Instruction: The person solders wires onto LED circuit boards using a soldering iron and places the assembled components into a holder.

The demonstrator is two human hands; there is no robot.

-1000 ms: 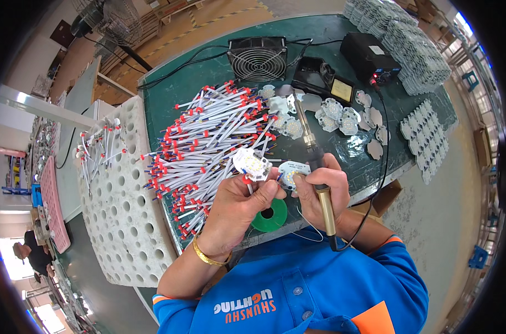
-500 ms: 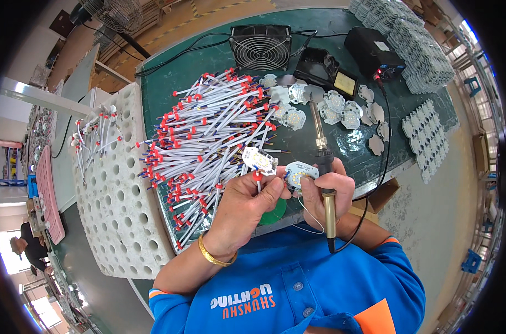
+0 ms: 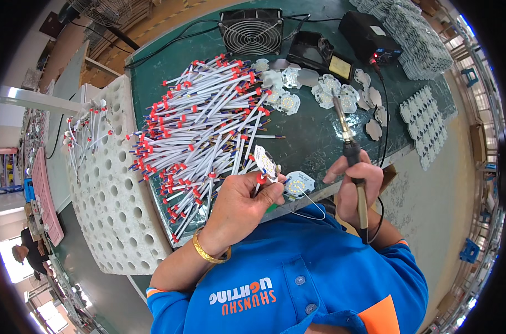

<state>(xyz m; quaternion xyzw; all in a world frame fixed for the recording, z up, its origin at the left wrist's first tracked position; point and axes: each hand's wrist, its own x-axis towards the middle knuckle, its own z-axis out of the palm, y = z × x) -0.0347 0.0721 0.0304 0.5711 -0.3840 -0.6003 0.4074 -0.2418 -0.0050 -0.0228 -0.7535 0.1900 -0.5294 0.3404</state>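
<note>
My left hand (image 3: 239, 203) is closed on a white cable with a red ring (image 3: 261, 178), and a tilted white LED board (image 3: 265, 163) sits at the cable's end. A second LED board (image 3: 300, 184) is right beside those fingertips, at the table's near edge; whether the fingers touch it, I cannot tell. A thin pale wire (image 3: 314, 207) loops below it. Farther right, my right hand (image 3: 361, 181) grips a soldering iron (image 3: 350, 146), its tip pointing up and away toward a cluster of loose LED boards (image 3: 329, 92).
A large heap of white cables with red rings (image 3: 203, 128) covers the left of the green table (image 3: 314, 142). Beyond stand a fan (image 3: 252, 38), an iron stand with a yellow sponge (image 3: 340, 67) and a black soldering station (image 3: 371, 36). A holed white foam block (image 3: 111, 195) is at left.
My right hand has moved right with the soldering iron, away from the second LED board, which its fingers no longer touch. The board at my left fingertips has tilted more upright.
</note>
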